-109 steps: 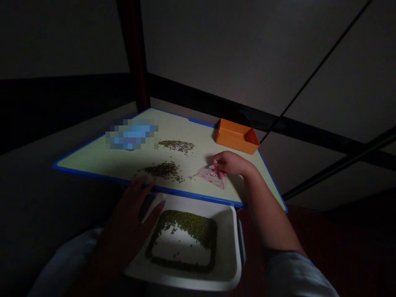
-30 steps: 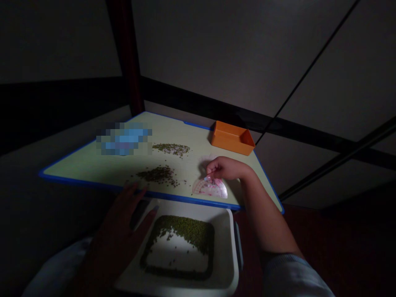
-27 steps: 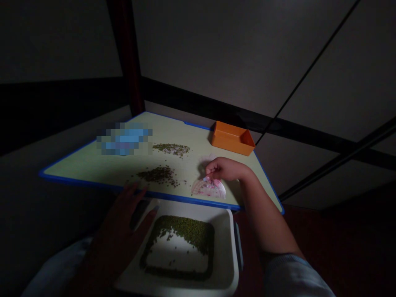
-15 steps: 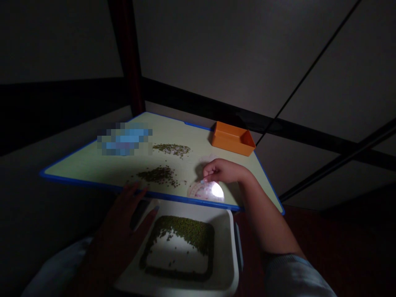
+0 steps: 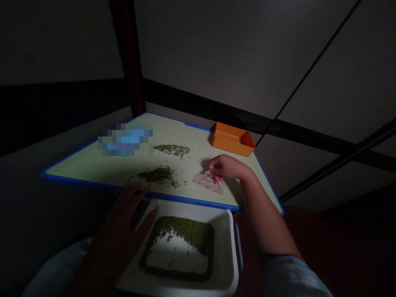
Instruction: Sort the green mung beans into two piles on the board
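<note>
My right hand (image 5: 223,166) is closed, thumb and fingers pinched on a clear half-round plastic piece with pink markings, which looks like a protractor (image 5: 208,184). It lies over the right part of the pale yellow board (image 5: 102,169). To its left is a scattered heap of dark beans (image 5: 159,175), and farther back a heap of greenish beans (image 5: 173,149). My left hand (image 5: 128,214), in shadow with its fingers spread, rests by the board's front edge and the left side of a white tub (image 5: 233,247). Small green beans (image 5: 194,231), probably mung beans, lie in that tub.
An orange open box (image 5: 233,140) stands at the board's back right corner. A blurred-out blue object (image 5: 126,140) lies at the left. Pale panels (image 5: 216,53) rise behind the board, and a dark red post (image 5: 133,62) stands at its back corner. The light is dim.
My right hand has shifted slightly up and to the right, drawing the protractor back from the front edge and changing its tilt. Its bright glare is gone. My left hand stays in place.
</note>
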Tool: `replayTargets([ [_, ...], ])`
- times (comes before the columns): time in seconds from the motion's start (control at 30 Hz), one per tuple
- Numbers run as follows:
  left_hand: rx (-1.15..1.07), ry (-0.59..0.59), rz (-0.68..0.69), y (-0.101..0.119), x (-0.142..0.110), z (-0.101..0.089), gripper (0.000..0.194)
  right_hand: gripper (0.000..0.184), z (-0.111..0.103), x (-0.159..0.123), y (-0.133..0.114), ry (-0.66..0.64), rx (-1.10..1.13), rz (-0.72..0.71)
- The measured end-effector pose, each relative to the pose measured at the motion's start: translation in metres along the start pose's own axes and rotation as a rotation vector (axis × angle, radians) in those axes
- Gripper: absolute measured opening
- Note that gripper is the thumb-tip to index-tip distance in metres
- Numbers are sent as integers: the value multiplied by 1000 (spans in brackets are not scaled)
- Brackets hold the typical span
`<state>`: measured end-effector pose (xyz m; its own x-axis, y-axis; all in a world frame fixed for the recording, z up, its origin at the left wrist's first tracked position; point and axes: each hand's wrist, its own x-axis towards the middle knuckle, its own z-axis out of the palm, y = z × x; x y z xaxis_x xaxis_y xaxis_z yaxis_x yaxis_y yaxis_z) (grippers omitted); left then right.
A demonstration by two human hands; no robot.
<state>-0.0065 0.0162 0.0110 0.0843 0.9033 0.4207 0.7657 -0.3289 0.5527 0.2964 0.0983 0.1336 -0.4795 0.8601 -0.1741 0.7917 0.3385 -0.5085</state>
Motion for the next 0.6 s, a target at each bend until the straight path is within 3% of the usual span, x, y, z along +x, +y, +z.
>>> replayTargets([
  [0.4,-18,-7,-9,2,-1,0,59,19,0,1,1,77,-73,26],
  [0.6,-14,-13,-20,5,-1,-2,62,18,6,5,3,84,-16,-55],
])
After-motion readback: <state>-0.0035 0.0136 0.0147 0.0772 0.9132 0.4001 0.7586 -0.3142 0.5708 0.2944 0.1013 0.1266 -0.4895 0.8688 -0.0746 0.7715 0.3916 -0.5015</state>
